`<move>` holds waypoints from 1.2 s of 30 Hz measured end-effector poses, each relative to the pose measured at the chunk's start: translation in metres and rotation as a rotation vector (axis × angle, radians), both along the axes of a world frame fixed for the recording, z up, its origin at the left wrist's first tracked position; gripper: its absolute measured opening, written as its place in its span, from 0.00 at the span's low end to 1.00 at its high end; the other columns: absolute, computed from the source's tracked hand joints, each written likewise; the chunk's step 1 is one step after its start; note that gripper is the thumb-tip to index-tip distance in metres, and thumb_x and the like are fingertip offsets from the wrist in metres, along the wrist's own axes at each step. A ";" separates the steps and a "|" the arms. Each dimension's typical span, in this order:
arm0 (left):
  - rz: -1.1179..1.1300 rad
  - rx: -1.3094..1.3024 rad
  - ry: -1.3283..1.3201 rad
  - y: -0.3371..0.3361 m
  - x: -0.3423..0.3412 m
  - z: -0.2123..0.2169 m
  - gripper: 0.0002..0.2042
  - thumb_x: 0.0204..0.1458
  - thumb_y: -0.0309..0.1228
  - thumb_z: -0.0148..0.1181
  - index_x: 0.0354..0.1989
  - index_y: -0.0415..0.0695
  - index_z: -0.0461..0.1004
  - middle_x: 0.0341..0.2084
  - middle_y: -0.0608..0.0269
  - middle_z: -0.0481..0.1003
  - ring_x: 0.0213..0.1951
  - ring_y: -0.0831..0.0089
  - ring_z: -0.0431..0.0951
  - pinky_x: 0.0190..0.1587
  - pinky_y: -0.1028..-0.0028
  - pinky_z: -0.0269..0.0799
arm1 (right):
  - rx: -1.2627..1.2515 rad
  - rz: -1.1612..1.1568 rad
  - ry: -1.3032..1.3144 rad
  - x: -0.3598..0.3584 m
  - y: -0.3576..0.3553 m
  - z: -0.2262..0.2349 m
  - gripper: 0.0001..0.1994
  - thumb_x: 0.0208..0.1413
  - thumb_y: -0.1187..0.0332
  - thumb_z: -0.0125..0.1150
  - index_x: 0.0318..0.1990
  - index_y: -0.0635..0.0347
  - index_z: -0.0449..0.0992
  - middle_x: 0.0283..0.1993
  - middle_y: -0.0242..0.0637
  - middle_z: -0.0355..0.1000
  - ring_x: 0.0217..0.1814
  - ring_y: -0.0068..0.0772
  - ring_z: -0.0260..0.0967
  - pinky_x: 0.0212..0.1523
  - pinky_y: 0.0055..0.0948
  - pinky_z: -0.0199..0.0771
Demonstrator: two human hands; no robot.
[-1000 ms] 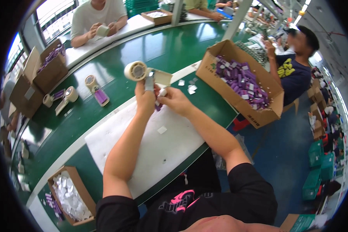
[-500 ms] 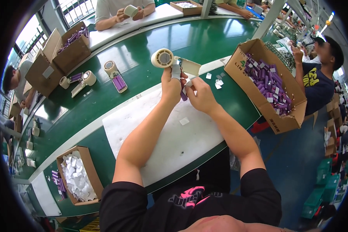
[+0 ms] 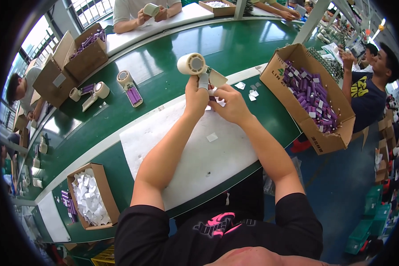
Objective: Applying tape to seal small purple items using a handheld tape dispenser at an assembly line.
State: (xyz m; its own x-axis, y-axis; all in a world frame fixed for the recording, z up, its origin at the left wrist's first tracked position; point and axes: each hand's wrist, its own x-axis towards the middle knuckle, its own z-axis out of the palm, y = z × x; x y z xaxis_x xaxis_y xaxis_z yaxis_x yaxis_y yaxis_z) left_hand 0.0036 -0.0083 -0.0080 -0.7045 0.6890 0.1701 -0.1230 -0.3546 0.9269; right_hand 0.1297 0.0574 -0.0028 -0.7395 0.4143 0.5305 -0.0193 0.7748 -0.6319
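My left hand (image 3: 196,96) and my right hand (image 3: 229,104) meet above a white mat (image 3: 195,150) on the green table. Between their fingertips sits a small pack of purple cylinders (image 3: 211,96), mostly hidden, with a strip of tape over it. The left fingers pinch the tape that runs up to a pale tape roll (image 3: 191,64) on a tan dispenser (image 3: 216,78) just beyond my hands. A small white paper square (image 3: 212,137) lies on the mat under my forearms.
An open carton of purple cylinders (image 3: 310,95) stands at the right, with white paper bits (image 3: 252,92) beside it. A box of white paper squares (image 3: 91,197) sits near left. More tape rolls (image 3: 125,79) and cartons (image 3: 82,53) lie far left. Other people work around the table.
My view has swung, so hands, tape roll and boxes sit further right and lower in the picture. Both hands stay together at the purple pack by the dispenser.
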 end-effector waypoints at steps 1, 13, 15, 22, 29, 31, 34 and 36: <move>0.071 -0.020 0.164 -0.001 -0.001 -0.003 0.11 0.58 0.22 0.49 0.48 0.42 0.72 0.32 0.60 0.74 0.32 0.67 0.74 0.35 0.67 0.71 | -0.019 -0.035 -0.016 -0.001 0.001 0.001 0.09 0.49 0.70 0.69 0.38 0.59 0.80 0.35 0.40 0.74 0.34 0.38 0.74 0.38 0.33 0.74; 0.219 0.004 0.897 0.002 -0.011 -0.025 0.14 0.45 0.16 0.55 0.40 0.45 0.77 0.36 0.60 0.76 0.44 0.58 0.72 0.49 0.63 0.62 | -0.103 -0.161 -0.084 -0.008 0.032 -0.019 0.17 0.55 0.73 0.58 0.53 0.58 0.73 0.40 0.44 0.76 0.37 0.40 0.77 0.41 0.35 0.77; 0.241 -0.058 1.003 0.001 -0.011 -0.028 0.14 0.44 0.17 0.56 0.40 0.45 0.77 0.35 0.59 0.76 0.44 0.58 0.72 0.49 0.63 0.62 | -0.094 -0.212 -0.046 -0.008 0.027 -0.021 0.16 0.55 0.73 0.58 0.52 0.59 0.73 0.42 0.44 0.76 0.39 0.41 0.77 0.44 0.36 0.76; 0.198 -0.149 1.062 -0.003 -0.011 -0.025 0.17 0.45 0.16 0.54 0.43 0.46 0.77 0.38 0.57 0.76 0.47 0.56 0.71 0.50 0.62 0.61 | 0.231 -0.371 0.047 -0.002 -0.005 -0.019 0.14 0.48 0.75 0.64 0.44 0.58 0.77 0.42 0.44 0.76 0.45 0.52 0.73 0.47 0.42 0.74; 0.165 0.011 0.744 -0.005 0.008 -0.008 0.15 0.56 0.20 0.50 0.51 0.40 0.70 0.40 0.45 0.77 0.43 0.45 0.77 0.46 0.60 0.72 | 0.203 -0.223 0.201 0.001 0.003 -0.006 0.13 0.48 0.79 0.65 0.43 0.64 0.77 0.50 0.51 0.76 0.49 0.48 0.74 0.50 0.40 0.74; 0.102 -0.023 0.542 -0.003 0.013 -0.006 0.13 0.59 0.22 0.49 0.52 0.39 0.69 0.42 0.45 0.77 0.41 0.49 0.79 0.44 0.63 0.74 | 0.369 -0.227 0.267 0.003 0.006 -0.003 0.12 0.49 0.80 0.64 0.43 0.66 0.77 0.52 0.53 0.76 0.50 0.49 0.75 0.50 0.38 0.75; -0.007 -0.025 0.232 0.000 0.017 -0.005 0.12 0.65 0.26 0.48 0.55 0.39 0.67 0.43 0.52 0.77 0.41 0.67 0.80 0.42 0.70 0.77 | 0.402 -0.208 0.277 0.003 0.008 -0.002 0.09 0.52 0.81 0.62 0.42 0.67 0.76 0.57 0.56 0.73 0.54 0.53 0.74 0.50 0.39 0.76; -0.114 0.076 -0.019 0.000 0.019 -0.004 0.12 0.65 0.25 0.47 0.55 0.41 0.67 0.45 0.56 0.75 0.43 0.69 0.78 0.44 0.72 0.79 | 0.311 -0.195 0.273 0.002 0.009 -0.002 0.08 0.54 0.81 0.61 0.41 0.67 0.76 0.58 0.57 0.72 0.57 0.54 0.73 0.51 0.40 0.76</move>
State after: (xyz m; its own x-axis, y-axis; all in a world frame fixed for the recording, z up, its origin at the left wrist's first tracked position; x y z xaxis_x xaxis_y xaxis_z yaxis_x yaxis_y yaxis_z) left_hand 0.0226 -0.0078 -0.0121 -0.6260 0.7504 0.2123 -0.1839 -0.4067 0.8949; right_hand 0.1312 0.0659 -0.0047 -0.4793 0.3216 0.8166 0.0119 0.9327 -0.3603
